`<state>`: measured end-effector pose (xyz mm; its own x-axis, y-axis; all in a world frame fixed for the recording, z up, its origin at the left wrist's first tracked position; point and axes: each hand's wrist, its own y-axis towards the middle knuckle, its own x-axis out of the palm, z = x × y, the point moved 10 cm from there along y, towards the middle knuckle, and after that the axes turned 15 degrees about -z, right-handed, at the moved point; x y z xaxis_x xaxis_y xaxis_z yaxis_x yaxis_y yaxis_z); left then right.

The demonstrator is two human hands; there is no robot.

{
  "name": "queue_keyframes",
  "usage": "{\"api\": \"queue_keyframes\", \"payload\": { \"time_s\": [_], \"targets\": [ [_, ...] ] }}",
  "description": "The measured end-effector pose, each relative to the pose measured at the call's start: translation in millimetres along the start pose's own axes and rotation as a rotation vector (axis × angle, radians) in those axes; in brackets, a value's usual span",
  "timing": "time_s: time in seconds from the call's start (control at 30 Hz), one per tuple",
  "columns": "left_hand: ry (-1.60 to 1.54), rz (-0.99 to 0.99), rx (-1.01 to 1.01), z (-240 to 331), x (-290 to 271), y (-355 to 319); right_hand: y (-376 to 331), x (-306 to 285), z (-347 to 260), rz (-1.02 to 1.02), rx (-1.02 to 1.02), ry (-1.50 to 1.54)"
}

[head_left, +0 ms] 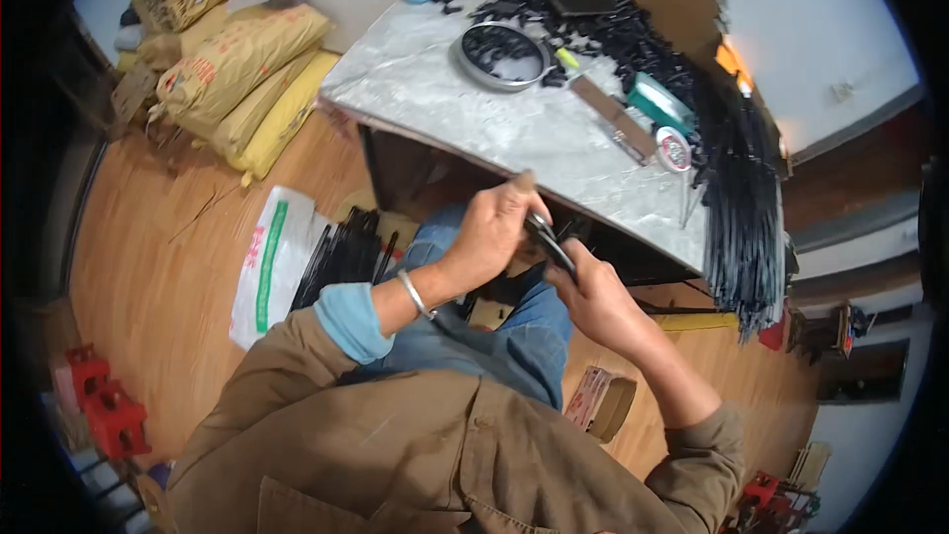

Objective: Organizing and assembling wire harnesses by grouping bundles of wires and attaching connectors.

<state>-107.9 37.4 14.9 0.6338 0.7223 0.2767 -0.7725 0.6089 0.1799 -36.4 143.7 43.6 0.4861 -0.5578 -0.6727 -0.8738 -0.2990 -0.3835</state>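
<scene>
Both my hands are closed on one slim black rod-like piece [552,243] in front of the table's near edge, above my lap. My left hand [494,229], with a silver bangle at its wrist, grips the upper end, thumb pointing toward the table. The lower end is in my right hand [598,299], its fingers curled around it. What exactly the piece is, I cannot make out; the fingers cover much of it. On the marble-patterned table [425,79] stands a round metal dish [502,81] with small black parts in it.
Small black parts [633,35] are heaped at the table's back. Long black strips [743,247] hang over its right edge. A green box [660,104] and a brown bar [613,119] lie nearby. Stuffed sacks [232,69], a white bag [265,272] and an open carton [601,403] are on the floor.
</scene>
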Motion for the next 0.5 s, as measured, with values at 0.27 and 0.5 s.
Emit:
{"api": "queue_keyframes", "payload": {
  "time_s": [0.27,0.5],
  "targets": [
    [0.156,0.338,0.760,276.2,-112.9,-31.3,38.7,-102.6,105.1,0.426,0.238,-0.517],
    [0.631,0.592,0.085,151.1,-204.1,-55.1,33.0,-120.3,120.9,0.639,0.295,-0.565]
  ]
}}
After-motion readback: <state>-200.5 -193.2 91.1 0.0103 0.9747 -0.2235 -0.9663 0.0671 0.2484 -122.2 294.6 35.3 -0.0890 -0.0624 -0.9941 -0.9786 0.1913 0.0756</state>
